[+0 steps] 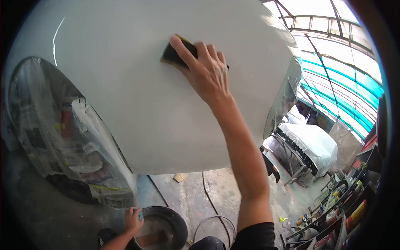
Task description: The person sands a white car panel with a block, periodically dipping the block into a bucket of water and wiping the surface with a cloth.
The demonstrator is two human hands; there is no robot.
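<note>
A right hand (204, 71) presses a dark sanding pad (177, 53) flat against a white car panel (137, 104), best kept flat under even pressure, while the left hand (133, 221) grips the bucket (173, 216) rim below, perhaps holding something blue.

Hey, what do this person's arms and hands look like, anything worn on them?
Both hands are bare, no gloves, rings or watch visible. The right hand leads to a bare forearm ending in a short black sleeve at the upper arm. The left hand and its forearm are bare too.
</note>
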